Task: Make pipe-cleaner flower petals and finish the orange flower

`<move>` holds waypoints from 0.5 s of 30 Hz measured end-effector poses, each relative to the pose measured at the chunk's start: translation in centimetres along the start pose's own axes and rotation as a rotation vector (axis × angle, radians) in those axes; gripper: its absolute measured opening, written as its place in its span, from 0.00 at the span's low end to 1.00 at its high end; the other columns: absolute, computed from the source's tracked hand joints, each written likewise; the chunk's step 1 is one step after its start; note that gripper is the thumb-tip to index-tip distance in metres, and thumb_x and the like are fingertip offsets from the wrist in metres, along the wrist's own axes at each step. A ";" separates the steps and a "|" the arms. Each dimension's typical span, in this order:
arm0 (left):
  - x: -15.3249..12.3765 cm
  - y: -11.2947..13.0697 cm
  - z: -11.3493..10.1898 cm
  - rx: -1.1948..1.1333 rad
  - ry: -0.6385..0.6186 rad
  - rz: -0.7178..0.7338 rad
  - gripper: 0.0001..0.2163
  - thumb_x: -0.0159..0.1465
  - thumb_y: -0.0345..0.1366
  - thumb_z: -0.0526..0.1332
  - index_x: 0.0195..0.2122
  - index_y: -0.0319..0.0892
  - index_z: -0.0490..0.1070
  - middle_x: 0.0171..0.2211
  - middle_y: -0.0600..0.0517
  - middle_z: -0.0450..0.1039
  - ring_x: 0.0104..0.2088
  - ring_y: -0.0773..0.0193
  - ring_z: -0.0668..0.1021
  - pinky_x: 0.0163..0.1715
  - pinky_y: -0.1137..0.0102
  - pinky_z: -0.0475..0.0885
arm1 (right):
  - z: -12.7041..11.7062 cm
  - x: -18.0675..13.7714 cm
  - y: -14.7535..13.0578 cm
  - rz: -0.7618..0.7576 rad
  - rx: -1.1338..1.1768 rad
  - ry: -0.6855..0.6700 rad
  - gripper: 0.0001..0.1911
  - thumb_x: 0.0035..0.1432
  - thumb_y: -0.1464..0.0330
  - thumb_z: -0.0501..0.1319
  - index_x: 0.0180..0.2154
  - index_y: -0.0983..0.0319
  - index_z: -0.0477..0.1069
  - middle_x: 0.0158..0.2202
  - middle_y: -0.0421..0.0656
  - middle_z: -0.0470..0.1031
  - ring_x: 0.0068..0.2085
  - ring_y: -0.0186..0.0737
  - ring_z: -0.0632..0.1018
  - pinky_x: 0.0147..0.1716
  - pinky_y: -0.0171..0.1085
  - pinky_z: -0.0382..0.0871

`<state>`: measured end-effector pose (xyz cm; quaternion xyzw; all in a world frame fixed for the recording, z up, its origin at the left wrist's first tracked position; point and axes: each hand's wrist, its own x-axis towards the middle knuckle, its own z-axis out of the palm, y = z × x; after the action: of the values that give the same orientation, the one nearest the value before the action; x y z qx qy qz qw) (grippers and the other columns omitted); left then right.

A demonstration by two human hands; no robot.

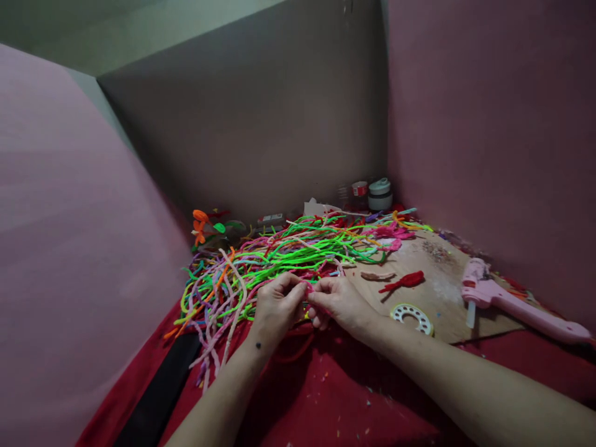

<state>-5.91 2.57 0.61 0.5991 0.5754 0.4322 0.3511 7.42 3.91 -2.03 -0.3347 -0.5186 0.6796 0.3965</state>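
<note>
My left hand point(275, 305) and my right hand point(339, 302) meet fingertip to fingertip over the red cloth point(326, 397). Both are pinched on a small pink pipe cleaner piece point(309, 287) held between them. Just beyond the hands lies a big tangled heap of pipe cleaners point(288, 254) in green, pink, orange, purple and red. The piece is mostly hidden by my fingers.
A wooden board point(447, 298) at the right carries a red twisted piece point(404, 281), a white ring-shaped tool point(412, 315) and a pink glue gun point(507, 303). Small jars point(379, 194) stand at the back corner. An orange pipe-cleaner flower point(201, 226) sits at the left. Pink walls close both sides.
</note>
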 end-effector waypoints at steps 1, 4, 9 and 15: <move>0.0 0.1 0.0 -0.022 -0.024 -0.003 0.09 0.53 0.40 0.60 0.26 0.39 0.66 0.12 0.59 0.63 0.11 0.72 0.65 0.10 0.78 0.57 | 0.0 0.0 0.0 0.004 -0.001 0.000 0.10 0.47 0.65 0.58 0.22 0.64 0.63 0.16 0.36 0.68 0.15 0.28 0.68 0.14 0.28 0.63; 0.2 0.2 -0.5 -0.114 -0.150 -0.019 0.10 0.53 0.40 0.60 0.33 0.39 0.67 0.15 0.59 0.64 0.11 0.73 0.64 0.09 0.78 0.56 | -0.1 0.0 0.1 0.032 0.034 -0.018 0.10 0.46 0.65 0.58 0.22 0.65 0.64 0.17 0.37 0.69 0.15 0.28 0.69 0.15 0.29 0.64; 0.9 0.0 -1.3 -0.055 -0.161 0.062 0.09 0.53 0.39 0.62 0.30 0.39 0.70 0.18 0.58 0.65 0.14 0.76 0.63 0.13 0.79 0.58 | -0.5 0.3 0.5 0.025 0.141 -0.094 0.10 0.45 0.64 0.60 0.24 0.65 0.64 0.19 0.39 0.71 0.16 0.30 0.71 0.16 0.30 0.64; 1.0 -0.4 -2.4 0.394 -0.246 0.375 0.09 0.60 0.38 0.53 0.27 0.41 0.69 0.19 0.56 0.63 0.20 0.72 0.65 0.21 0.77 0.60 | -0.3 0.1 0.2 0.007 0.070 -0.140 0.09 0.45 0.66 0.59 0.23 0.65 0.64 0.17 0.37 0.70 0.15 0.28 0.69 0.15 0.29 0.64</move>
<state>-8.30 3.44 1.25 0.7993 0.4807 0.2936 0.2094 7.60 4.14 -2.31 -0.2738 -0.5198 0.7205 0.3684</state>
